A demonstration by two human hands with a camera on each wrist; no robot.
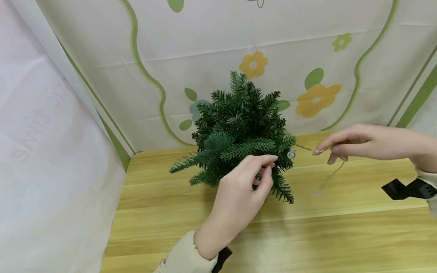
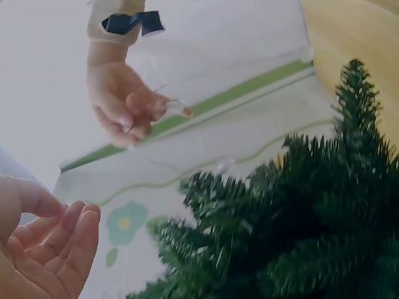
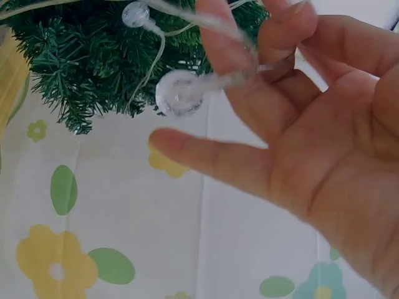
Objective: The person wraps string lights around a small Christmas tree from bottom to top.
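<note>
A small green artificial Christmas tree (image 1: 238,123) stands on the wooden table. In the head view, my left hand (image 1: 242,195) is at the tree's front, fingers loosely bent. The left wrist view shows that hand's thumb near its fingertips (image 2: 90,218), with nothing visible between them. To the right of the tree, my right hand (image 1: 360,143) pinches the thin wire of a string light (image 1: 303,147). One stretch of wire runs from the fingers to the branches; another hangs below the hand. Clear round bulbs (image 3: 179,93) show close to the right fingers and against the branches.
The wooden table (image 1: 308,247) reaches back to a pale cloth backdrop (image 1: 204,31) printed with flowers and green lines. White cloth (image 1: 13,192) hangs on the left side, and more cloth stands on the right.
</note>
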